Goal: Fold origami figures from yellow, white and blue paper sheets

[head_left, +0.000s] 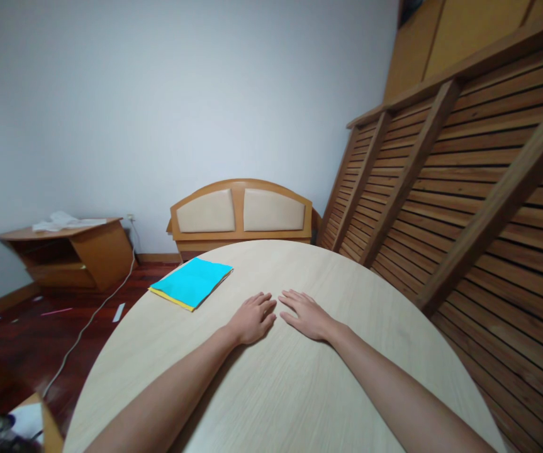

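Note:
Both my hands rest palm down on a round pale wooden table (275, 390), fingertips pointing toward each other with a small gap between. My left hand (253, 318) lies flat with its fingers slightly apart and holds nothing. My right hand (309, 314) is likewise flat, fingers a little spread, with nothing in it. To the left of my left hand, near the far left edge of the table, lies a stack of coloured paper sheets (193, 281). Bright blue is on top, and a yellow edge shows beneath it. Neither hand touches the stack.
A wooden slatted bed frame (441, 182) leans along the right side. Behind the table stands a padded headboard (240, 211). At left, a low wooden cabinet (106, 251) bears white sheets, and a cable (89, 321) crosses the dark red floor.

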Tool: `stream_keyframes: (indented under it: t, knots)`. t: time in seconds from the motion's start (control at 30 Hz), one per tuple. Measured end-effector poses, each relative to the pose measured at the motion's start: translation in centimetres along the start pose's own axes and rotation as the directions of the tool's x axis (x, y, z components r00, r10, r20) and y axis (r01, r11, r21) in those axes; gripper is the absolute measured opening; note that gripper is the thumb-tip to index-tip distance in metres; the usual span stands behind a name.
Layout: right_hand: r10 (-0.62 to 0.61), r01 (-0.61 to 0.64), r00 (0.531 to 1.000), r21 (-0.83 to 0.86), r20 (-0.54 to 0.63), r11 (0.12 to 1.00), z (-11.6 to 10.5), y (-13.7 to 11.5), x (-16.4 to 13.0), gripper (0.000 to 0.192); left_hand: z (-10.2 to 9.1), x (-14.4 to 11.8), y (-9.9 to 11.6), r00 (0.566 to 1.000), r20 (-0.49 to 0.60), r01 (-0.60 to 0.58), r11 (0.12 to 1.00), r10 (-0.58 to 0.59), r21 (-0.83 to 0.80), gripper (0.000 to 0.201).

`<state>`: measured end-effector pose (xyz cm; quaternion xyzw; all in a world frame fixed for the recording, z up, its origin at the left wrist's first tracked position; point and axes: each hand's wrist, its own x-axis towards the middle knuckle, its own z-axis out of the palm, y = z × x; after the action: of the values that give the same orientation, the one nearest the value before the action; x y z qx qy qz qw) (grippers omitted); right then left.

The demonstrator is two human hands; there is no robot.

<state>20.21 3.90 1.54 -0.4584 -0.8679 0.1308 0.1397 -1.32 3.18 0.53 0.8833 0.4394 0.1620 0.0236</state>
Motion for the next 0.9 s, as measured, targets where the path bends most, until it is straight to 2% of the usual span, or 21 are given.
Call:
stream_keyframes:
  t: [0.23, 0.37, 0.43, 0.5, 0.57, 0.6, 0.7, 0.77, 0.9]
  knots:
    - [-0.019, 0.019, 1.0, -0.017, -0.01, 1.0, 0.2, 0.2, 0.0, 0.062, 0.2, 0.0, 0.0, 1.0, 0.005, -0.001, 1.0, 0.001, -0.003, 0.046]
    - [-0.017, 0.017, 1.0, -0.022, -0.007, 1.0, 0.1, 0.1, -0.1, 0.062, -0.3, 0.0, 0.1, 1.0, -0.007, -0.013, 1.0, 0.012, -0.014, 0.042]
    - [-0.014, 0.014, 1.0, -0.02, -0.003, 1.0, 0.1, 0.1, -0.1, 0.062, -1.0, 0.0, -0.3, 0.999, -0.053, -0.008, 1.0, 0.008, -0.003, 0.038]
    - [-0.01, 0.01, 1.0, -0.019, 0.003, 1.0, 0.1, 0.1, -0.1, 0.062, -2.0, 0.1, -1.4, 0.987, -0.151, 0.059, 0.997, -0.051, 0.045, 0.037]
    - [-0.008, 0.008, 1.0, -0.02, 0.007, 1.0, 0.2, 0.1, -0.1, 0.062, -3.2, -0.1, -3.2, 0.943, -0.288, 0.202, 0.975, -0.168, 0.093, 0.037]
    - [-0.008, 0.008, 1.0, -0.02, 0.007, 1.0, 0.2, 0.1, -0.1, 0.062, -3.7, -0.4, -4.3, 0.903, -0.361, 0.288, 0.952, -0.231, 0.109, 0.037]
    - [-0.005, 0.005, 1.0, -0.023, 0.004, 1.0, 0.2, 0.1, -0.1, 0.063, -4.8, -1.5, -7.8, 0.795, -0.471, 0.49, 0.863, -0.382, 0.127, 0.04]
    - [-0.003, 0.003, 1.0, -0.026, 0.004, 1.0, 0.2, 0.0, -0.1, 0.062, -4.9, -2.5, -9.6, 0.756, -0.463, 0.579, 0.802, -0.462, 0.145, 0.047]
    - [0.005, -0.005, 1.0, -0.028, 0.005, 1.0, 0.3, -0.2, -0.1, 0.062, -4.0, -3.7, -11.7, 0.685, -0.349, 0.715, 0.684, -0.64, 0.147, 0.063]
